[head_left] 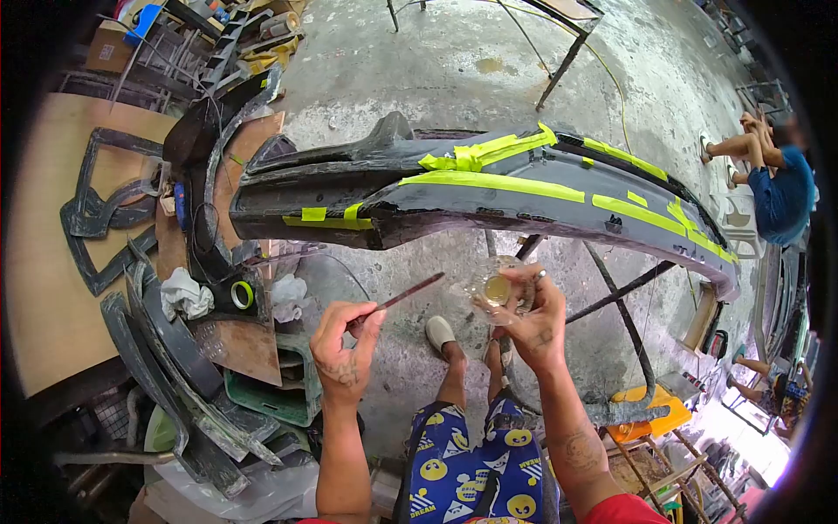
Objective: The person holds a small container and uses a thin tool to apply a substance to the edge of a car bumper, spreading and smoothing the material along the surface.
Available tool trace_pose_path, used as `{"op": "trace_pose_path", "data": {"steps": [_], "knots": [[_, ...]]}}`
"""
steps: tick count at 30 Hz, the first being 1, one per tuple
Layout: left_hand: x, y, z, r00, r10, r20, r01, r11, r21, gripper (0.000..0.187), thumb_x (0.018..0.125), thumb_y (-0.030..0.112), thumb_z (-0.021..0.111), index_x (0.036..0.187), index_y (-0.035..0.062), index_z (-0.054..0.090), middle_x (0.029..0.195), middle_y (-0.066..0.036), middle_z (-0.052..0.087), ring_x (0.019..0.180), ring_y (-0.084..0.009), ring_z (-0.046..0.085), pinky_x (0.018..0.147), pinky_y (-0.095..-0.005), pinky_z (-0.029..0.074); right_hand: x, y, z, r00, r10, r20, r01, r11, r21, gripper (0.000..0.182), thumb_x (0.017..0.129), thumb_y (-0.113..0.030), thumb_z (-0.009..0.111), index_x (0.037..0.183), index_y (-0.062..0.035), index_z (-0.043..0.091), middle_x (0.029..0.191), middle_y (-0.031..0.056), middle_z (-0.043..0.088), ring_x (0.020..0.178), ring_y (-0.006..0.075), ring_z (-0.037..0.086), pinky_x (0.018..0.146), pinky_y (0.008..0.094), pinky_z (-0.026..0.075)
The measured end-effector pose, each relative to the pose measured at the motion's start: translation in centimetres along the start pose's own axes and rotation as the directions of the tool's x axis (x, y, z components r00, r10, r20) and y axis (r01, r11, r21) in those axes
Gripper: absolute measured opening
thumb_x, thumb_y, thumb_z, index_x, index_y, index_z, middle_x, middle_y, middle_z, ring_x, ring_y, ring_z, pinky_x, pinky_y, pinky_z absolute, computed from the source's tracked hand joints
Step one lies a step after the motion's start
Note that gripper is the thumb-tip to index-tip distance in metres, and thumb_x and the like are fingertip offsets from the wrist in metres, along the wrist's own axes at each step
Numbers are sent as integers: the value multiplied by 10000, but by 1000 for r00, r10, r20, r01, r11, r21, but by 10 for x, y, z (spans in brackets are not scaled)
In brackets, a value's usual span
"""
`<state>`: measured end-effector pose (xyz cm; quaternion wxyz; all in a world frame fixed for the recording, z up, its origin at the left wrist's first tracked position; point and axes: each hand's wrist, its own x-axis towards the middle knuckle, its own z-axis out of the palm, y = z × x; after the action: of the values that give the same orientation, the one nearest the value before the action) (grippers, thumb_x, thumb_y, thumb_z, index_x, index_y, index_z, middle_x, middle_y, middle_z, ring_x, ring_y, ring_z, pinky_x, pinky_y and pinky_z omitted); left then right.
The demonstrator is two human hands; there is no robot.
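Observation:
My left hand [342, 349] is closed around a thin dark reddish-brown stick [414, 291], its far end pointing up and right. Between the fingers of my right hand [537, 319] is a clear plastic cup [478, 288] with some yellowish liquid in the bottom. The stick's tip is just left of the cup, apart from it. Beyond both hands lies a long dark grey bumper-like part [489, 205], with strips of yellow-green tape [497, 182] along it. Neither hand touches this part.
Metal stand legs [624, 323] stand under the long part. To the left, a wooden board [52, 262] bears dark frames, a tape roll [243, 295] and a crumpled white cloth [185, 294]. A green crate [275, 393] sits below. A person in blue [781, 196] sits at right.

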<state>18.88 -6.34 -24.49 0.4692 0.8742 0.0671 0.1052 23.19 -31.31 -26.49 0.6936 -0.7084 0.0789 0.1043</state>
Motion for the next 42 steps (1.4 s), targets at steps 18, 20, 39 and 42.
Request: {"op": "trace_pose_path", "data": {"steps": [18,20,39,42], "knots": [[15,-18,98,907,-397,142,378,617,-690,172,963,106,726,1087,2,669,846,-37,654,728,-95,566,680,-270,479,-40,23,-60,989,126,-72,-127,992,-12,424,760,-73,859,1113,-23,628,867,22,639,689,66,585,546,228,506],[11,-25,109,892,-408,196,372,414,-831,180,991,156,705,1094,21,646,837,-38,641,687,-98,532,686,-295,484,-43,32,-66,993,97,-74,-101,993,-59,421,763,-61,838,1117,-29,614,898,43,645,680,76,598,494,226,535],[-13,-25,147,822,-399,406,496,152,-855,177,1019,200,667,1094,41,645,862,-35,631,702,-100,537,726,-318,496,-56,36,-72,983,160,-85,-167,983,-82,420,745,-27,844,1094,-31,611,893,37,648,690,78,611,497,227,537],[-14,-22,140,829,-404,386,483,169,-859,177,1020,200,665,1093,40,646,867,-35,635,700,-98,538,725,-316,499,-55,32,-71,984,161,-79,-167,982,-85,424,742,-38,844,1095,-30,609,900,42,651,695,81,616,496,232,538]]}}
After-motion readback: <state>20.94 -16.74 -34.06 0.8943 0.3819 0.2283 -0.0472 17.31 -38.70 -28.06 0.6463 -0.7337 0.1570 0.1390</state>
